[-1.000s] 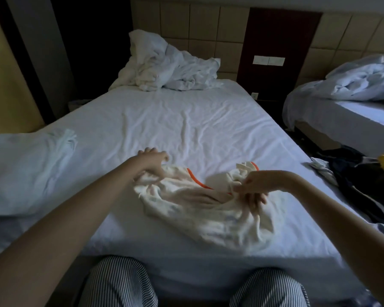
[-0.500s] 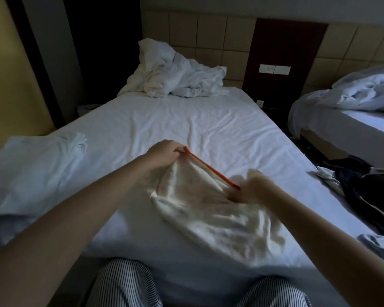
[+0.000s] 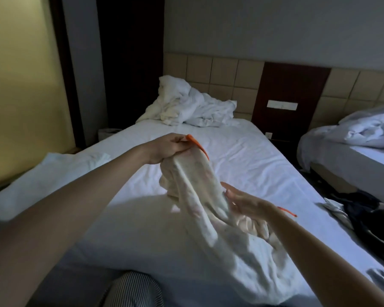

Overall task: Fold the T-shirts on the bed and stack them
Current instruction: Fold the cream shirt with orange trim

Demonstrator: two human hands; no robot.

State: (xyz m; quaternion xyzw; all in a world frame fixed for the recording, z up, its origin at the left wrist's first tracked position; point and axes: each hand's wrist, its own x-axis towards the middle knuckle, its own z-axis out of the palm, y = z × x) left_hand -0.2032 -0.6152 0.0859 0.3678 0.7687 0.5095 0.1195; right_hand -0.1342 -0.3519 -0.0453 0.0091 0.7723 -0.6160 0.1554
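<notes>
A crumpled white duvet (image 3: 191,107) lies far beyond the left hand's fingers (image 3: 176,140). A second white bed (image 3: 375,159) stands well right of them.

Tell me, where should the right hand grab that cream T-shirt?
Probably the orange trim showing by the right hand, pinched from the right. The left hand grips the trim's other end, so the cream T-shirt would hang spread between both hands.

T-shirt (image 3: 193,185), apparently cream, in left hand (image 3: 164,149)
</notes>
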